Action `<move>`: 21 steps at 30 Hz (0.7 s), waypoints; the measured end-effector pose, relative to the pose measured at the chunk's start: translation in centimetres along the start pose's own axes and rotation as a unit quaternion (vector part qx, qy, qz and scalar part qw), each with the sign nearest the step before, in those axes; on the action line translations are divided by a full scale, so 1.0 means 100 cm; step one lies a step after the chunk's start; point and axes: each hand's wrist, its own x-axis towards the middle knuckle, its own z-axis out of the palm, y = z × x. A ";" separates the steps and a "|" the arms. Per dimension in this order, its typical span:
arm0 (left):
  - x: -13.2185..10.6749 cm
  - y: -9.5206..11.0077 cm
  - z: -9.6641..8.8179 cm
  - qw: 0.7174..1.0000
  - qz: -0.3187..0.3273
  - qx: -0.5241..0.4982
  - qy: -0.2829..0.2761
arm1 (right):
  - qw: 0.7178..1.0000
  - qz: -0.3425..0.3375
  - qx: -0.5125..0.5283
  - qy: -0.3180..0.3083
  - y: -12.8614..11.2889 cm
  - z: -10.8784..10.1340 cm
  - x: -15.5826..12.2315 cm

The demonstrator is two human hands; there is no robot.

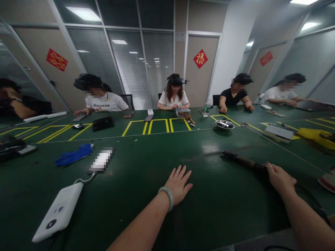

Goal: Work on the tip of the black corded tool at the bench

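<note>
My left hand (178, 183) lies flat on the dark green table (136, 195), fingers spread, holding nothing; a pale bangle sits on its wrist. My right hand (279, 179) is closed around the rear end of a long dark tool (239, 159) that lies on the table and points away to the left. A black cable trails from the tool past my right forearm.
A white power bank (59, 212) with a cable lies at near left, beside a blurred phone (101, 161) and a blue glove (74, 155). A metal bowl (224, 124) and yellow tape marks sit farther off. Several people sit along the far edge.
</note>
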 end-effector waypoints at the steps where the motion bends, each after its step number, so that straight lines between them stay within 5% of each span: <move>1: 0.000 0.000 0.000 1.000 -0.001 0.000 -0.001 | 0.999 0.025 0.006 -0.021 -0.001 -0.002 0.001; 6: 0.001 -0.001 0.002 1.000 -0.002 -0.005 -0.005 | 0.986 0.131 0.023 -0.096 -0.010 -0.007 0.005; 11: 0.002 -0.001 0.005 1.000 -0.010 0.005 0.013 | 0.989 0.087 0.044 -0.108 -0.040 0.005 -0.004; 15: 0.003 0.003 0.003 0.999 -0.007 0.017 0.030 | 0.986 -0.021 0.092 -0.136 -0.100 0.012 -0.032; 21: 0.010 0.016 0.001 0.995 0.024 0.043 0.083 | 0.944 -0.210 0.155 -0.201 -0.229 0.021 -0.112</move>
